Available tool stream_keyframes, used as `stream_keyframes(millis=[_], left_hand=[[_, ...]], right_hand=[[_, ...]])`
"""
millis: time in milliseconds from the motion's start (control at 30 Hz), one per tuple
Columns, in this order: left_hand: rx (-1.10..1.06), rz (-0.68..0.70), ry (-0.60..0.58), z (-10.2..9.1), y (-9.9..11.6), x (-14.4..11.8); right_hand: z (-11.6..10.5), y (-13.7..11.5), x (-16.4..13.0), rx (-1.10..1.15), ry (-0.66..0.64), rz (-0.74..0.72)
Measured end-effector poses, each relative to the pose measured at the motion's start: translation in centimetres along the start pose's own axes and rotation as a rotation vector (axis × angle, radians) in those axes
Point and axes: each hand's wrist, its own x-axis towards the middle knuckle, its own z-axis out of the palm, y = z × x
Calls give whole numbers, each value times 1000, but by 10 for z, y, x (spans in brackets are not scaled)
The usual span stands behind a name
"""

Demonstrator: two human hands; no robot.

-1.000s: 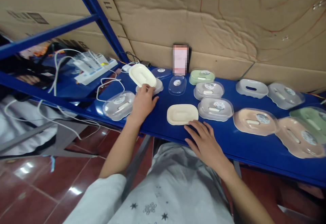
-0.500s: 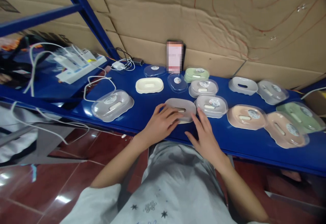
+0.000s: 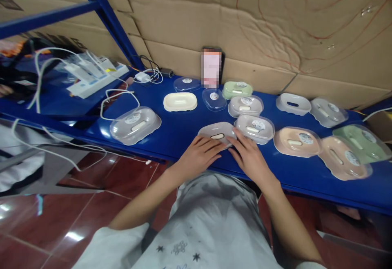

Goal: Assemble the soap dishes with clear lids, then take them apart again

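Observation:
In front of me on the blue shelf lies a grey oval soap box [image 3: 218,129], and a cream strip shows through its slot. My left hand [image 3: 199,154] has its fingers over the near left edge of this box. At its right end my right hand [image 3: 247,154] grips the edge between fingers and thumb. Just beyond the right fingertips sits another grey soap box under a clear lid [image 3: 259,127]. A cream soap dish base [image 3: 180,102] lies by itself further back on the left.
More lidded boxes surround the hands: grey [image 3: 134,125], peach [image 3: 295,141] and green [image 3: 363,140]. Loose clear lids [image 3: 214,98] lie behind. A phone [image 3: 211,67] leans on the cardboard [image 3: 245,24]. White cables [image 3: 119,93] run at left near a power strip [image 3: 94,82].
Both hands have drawn slightly nearer to me along the grey soap box's edge, so its slot shows more clearly. The right fingers have closed in on its right end.

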Motion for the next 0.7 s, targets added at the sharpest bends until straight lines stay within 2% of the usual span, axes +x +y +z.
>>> stream_keyframes(millis=[100,200,300,367,500,600,700], left_hand=[[-143,-70,72,-11,-19,16],[-90,-225,44,-16,-57,52],[49,-295,-207,-9,-94,90],[90,-300,-327,-3,-105,103],[88,-263,-362,0,-101,96],[0,-233,-368,-10,-99,77],[-156,-216,-430,-24,-112,63]], right_hand=[[4,-4,-3,-69,36,-15],[2,-9,-6,-106,60,-60],[-1,-10,-8,-99,68,-115],[-2,-9,-9,-97,86,-115],[-2,-7,-11,-87,129,-117],[-1,-7,-12,-60,125,-155],[-1,-8,-13,-14,115,-167]])
